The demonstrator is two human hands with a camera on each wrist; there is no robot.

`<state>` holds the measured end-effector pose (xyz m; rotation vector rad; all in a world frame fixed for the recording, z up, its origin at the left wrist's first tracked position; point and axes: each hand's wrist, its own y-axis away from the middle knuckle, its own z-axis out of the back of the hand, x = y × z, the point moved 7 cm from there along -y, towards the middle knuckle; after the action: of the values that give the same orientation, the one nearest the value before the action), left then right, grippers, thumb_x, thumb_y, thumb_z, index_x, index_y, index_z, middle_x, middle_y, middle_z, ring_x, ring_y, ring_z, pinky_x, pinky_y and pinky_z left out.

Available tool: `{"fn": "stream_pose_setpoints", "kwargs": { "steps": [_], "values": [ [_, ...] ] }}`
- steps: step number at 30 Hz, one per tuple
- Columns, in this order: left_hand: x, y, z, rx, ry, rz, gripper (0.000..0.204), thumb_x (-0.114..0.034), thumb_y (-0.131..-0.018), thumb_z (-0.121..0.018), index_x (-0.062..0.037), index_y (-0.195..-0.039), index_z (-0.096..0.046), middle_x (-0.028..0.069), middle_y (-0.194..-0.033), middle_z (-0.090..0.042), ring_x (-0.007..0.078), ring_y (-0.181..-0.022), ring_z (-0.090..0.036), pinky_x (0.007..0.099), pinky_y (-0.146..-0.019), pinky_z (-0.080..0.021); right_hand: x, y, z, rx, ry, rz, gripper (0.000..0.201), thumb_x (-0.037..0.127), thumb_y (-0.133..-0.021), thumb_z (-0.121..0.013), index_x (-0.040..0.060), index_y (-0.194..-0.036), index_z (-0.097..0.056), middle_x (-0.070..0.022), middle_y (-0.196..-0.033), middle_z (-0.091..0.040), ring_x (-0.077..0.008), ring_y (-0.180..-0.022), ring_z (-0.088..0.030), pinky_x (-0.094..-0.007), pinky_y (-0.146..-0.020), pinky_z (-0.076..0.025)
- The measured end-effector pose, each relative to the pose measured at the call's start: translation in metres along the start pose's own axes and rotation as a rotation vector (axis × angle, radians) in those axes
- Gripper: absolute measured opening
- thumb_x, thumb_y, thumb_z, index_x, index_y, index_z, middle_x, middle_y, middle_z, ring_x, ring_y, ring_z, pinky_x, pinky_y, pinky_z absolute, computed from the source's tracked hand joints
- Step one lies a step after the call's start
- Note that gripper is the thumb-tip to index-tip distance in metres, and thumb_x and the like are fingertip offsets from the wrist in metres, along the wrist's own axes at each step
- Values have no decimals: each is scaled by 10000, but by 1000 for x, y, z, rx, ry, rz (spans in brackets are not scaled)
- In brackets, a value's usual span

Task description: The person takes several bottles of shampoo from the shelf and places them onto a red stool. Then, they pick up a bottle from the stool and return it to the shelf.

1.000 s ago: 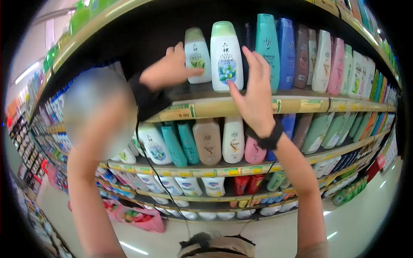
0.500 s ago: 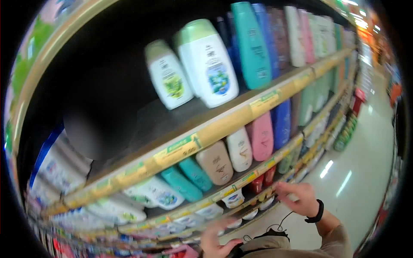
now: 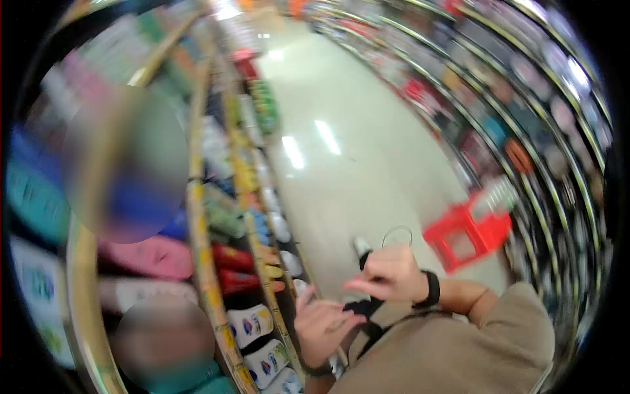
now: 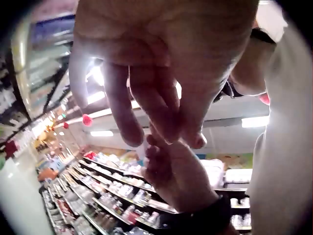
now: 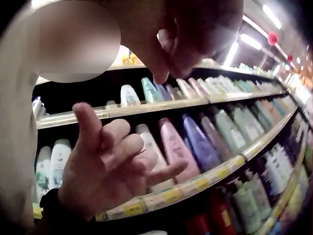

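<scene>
Both hands are held in front of the torso, low in the head view. The left hand (image 3: 321,328) has its thumb raised and its middle fingers loosely bent, with nothing in it. Just right of it, the right hand (image 3: 394,272) is loosely curled and empty, a black band at its wrist. The left wrist view has the left hand (image 4: 156,54) hanging large above the right hand (image 4: 178,178). In the right wrist view the left hand (image 5: 115,169) appears before the shelves, below the blurred right hand (image 5: 188,36). Whether the hands touch is unclear.
Shelves of bottles rise at the left, with a pink bottle (image 3: 147,256) and white packs (image 3: 249,325). A pale floor (image 3: 341,144) runs up the aisle. A red basket (image 3: 469,233) is by the right-hand shelves.
Both hands have come down from the white bottles on the upper shelf to the front of the body. The head view has swung right, from the shelf to the aisle.
</scene>
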<state>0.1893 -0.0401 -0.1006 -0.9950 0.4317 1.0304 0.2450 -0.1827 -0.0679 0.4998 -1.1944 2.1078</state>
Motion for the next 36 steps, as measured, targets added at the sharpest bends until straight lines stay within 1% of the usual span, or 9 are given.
{"fn": "stream_pose_setpoints", "kwargs": {
  "steps": [2, 5, 6, 10, 17, 19, 25, 29, 36],
  "values": [
    [-10, -21, -28, 90, 99, -115, 201, -160, -554, -802, -87, -591, -619, 35, -616, -612, 185, -684, -633, 466, -893, -403, -4, 27, 42, -104, 213, -88, 367, 258, -731, -729, 75, -526, -486, -58, -479, -452, -216, -409, -471, -320, -387, -355],
    [-30, -43, -75, 249, 313, -152, 124, -73, -580, -735, -63, -667, -648, 37, -639, -618, 183, -680, -629, 458, -907, -400, -25, 84, 97, -250, 381, -356, 250, 229, -739, -709, 89, -586, -569, -51, -512, -500, -227, -448, -503, -328, -420, -383],
    [-39, -47, -90, 333, 326, -173, 11, -23, -703, -658, -23, -713, -663, 53, -669, -644, 193, -637, -618, 462, -942, -386, -27, 101, 111, -238, 459, -438, 157, 199, -753, -689, 90, -658, -628, -55, -565, -562, -228, -501, -552, -326, -465, -430],
    [-65, -51, -148, 525, 299, -219, 91, 10, -676, -674, -38, -753, -670, 45, -672, -642, 185, -674, -619, 453, -967, -363, -35, 161, 150, -446, 531, -628, 90, 174, -758, -672, 84, -757, -674, -70, -691, -645, -227, -603, -613, -317, -537, -489],
    [-118, -70, -258, 848, 355, -312, 98, 44, -650, -659, -37, -705, -661, 44, -675, -642, 184, -692, -627, 441, -964, -372, -66, 202, 231, -514, 564, -752, 154, 195, -773, -656, 80, -671, -647, -75, -599, -585, -242, -543, -573, -344, -491, -448],
    [-136, -75, -298, 901, 383, -265, 104, 53, -650, -652, -35, -706, -660, 48, -683, -644, 186, -690, -627, 435, -957, -382, -70, 227, 271, -674, 609, -810, 197, 204, -780, -647, 69, -638, -625, -84, -604, -580, -253, -547, -566, -358, -494, -440],
    [-201, -86, -424, 1073, 310, -544, 75, -23, -666, -708, -63, -721, -677, 42, -717, -658, 172, -698, -619, 422, -957, -383, -103, 336, 340, -946, 806, -962, 103, 170, -801, -615, 73, -783, -648, -104, -675, -614, -270, -608, -597, -358, -540, -469],
    [-227, -87, -492, 1142, 302, -549, 58, -49, -701, -700, -65, -753, -681, 42, -730, -664, 174, -699, -622, 418, -952, -390, -119, 367, 354, -777, 792, -1102, 124, 188, -793, -618, 78, -737, -634, -89, -657, -615, -247, -612, -604, -339, -544, -475],
    [-239, -76, -574, 1303, 252, -565, 171, -51, -758, -660, -49, -929, -645, 76, -857, -672, 218, -800, -636, 399, -908, -426, -168, 384, 380, -830, 649, -1257, 222, 238, -781, -623, 71, -639, -587, -70, -580, -553, -251, -553, -566, -366, -494, -435]
  ]
}}
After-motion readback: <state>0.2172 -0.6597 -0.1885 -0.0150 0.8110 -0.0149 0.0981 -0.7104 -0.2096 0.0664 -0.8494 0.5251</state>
